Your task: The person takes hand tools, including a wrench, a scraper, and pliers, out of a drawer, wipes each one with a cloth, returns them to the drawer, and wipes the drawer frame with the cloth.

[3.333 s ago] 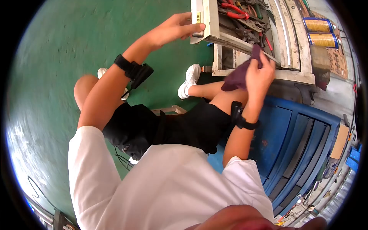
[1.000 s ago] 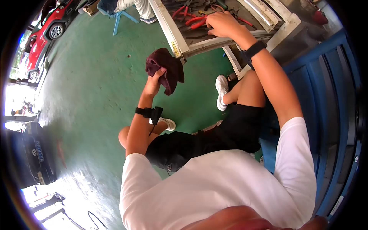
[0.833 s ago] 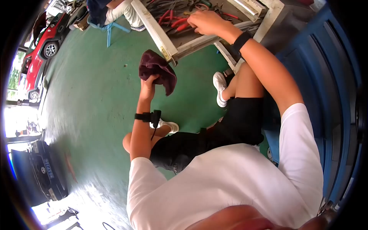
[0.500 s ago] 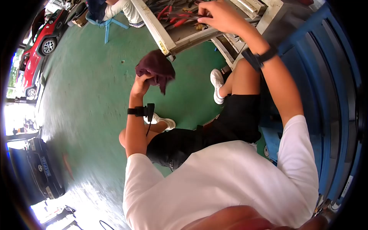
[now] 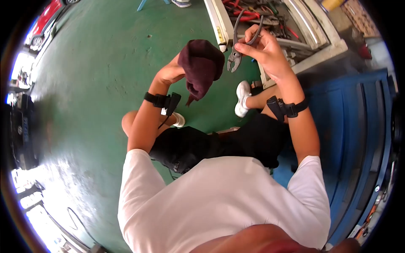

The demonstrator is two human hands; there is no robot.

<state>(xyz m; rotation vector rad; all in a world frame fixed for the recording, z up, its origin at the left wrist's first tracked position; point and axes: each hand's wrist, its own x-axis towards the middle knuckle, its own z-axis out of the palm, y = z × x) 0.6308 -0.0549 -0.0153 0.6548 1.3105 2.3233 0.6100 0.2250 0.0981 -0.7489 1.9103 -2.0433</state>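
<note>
My left hand (image 5: 172, 71) grips a dark maroon cloth (image 5: 201, 67), which is bunched up and hangs over the green floor; the cloth hides part of the fingers. To its right, my right hand (image 5: 265, 51) holds slip-joint pliers (image 5: 235, 59) near the pivot. The plier jaws point down toward the cloth and their two handles are spread apart, pointing up. Cloth and pliers are not touching. Just beyond the pliers lies an open drawer (image 5: 222, 26) with red-handled pliers (image 5: 249, 16) and other loose tools in it.
A blue cabinet (image 5: 337, 126) stands close by my right arm. The drawer's corner juts out over the green floor (image 5: 97, 84). At the far left are a red car (image 5: 45, 19) and a dark car (image 5: 23, 130). Part of another person's shoe (image 5: 181, 3) shows at the top.
My right hand has lifted the pliers out from over the drawer and brought them nearer. My left hand with the cloth has moved right, closer to the pliers. The view has shifted.
</note>
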